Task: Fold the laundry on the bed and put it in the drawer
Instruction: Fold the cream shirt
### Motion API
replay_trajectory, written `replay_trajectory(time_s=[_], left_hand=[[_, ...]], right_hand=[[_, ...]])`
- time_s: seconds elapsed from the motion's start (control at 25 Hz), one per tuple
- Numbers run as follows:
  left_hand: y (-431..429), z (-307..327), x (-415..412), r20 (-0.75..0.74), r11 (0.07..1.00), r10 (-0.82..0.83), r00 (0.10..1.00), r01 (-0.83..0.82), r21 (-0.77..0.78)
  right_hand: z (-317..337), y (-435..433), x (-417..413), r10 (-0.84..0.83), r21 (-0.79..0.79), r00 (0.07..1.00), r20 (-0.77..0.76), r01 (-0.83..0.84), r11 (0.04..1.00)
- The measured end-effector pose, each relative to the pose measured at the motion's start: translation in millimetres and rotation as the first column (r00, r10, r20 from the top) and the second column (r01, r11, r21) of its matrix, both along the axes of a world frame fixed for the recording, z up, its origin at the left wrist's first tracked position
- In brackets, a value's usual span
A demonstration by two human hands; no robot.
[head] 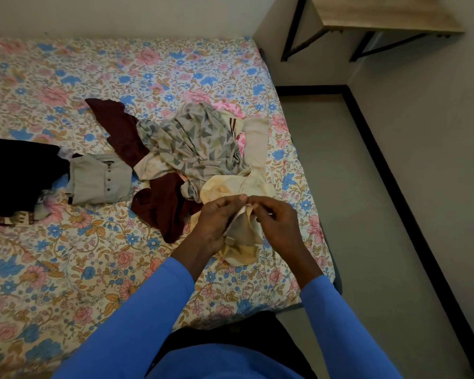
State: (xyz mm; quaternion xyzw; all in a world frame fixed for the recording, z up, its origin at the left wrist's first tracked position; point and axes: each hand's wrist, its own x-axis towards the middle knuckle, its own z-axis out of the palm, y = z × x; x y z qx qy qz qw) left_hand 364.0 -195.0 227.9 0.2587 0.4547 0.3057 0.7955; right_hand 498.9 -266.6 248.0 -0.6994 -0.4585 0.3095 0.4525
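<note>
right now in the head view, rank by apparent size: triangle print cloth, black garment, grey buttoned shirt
1. triangle print cloth and black garment: they look alike, and the black one is cut off by the picture's left edge, so unranked
2. grey buttoned shirt: clearly smallest

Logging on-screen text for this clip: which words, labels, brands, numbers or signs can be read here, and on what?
None can be read.
The cream garment, the laundry pile, the floral bedsheet and the wooden table show only patterns or plain surfaces, and no tag or label is legible.
</note>
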Motion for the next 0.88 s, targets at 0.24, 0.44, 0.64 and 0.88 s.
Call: replay_trajectory(time_s=[0.24, 0.44, 0.64, 0.88], left_hand=[[-3, -9, 11, -0.173, 0.987, -0.057, 0.983, 0.082, 0.139], [4, -29, 1, -0.343, 0.991, 0.096, 0.934, -0.056, 0.124], [31, -84, -42, -0.780, 0.970, 0.182, 0.599, 0.022, 0.244], [40, -168, -50, -0.977, 0.970, 0.107, 0.187, 0.195, 0.144]], right_hand=[[-13, 4, 19, 0.000, -0.178, 0.993, 0.120, 0.021, 0.984], [-46, 17, 36, -0.191, -0.336, 0.959, -0.208, 0.113, 0.935], [-124, 90, 105, -0.285, -0.575, 0.951, -0.119, 0.168, 0.801], [-230, 182, 148, -0.322, -0.762, 0.929, -0.182, 0.074, 0.644]])
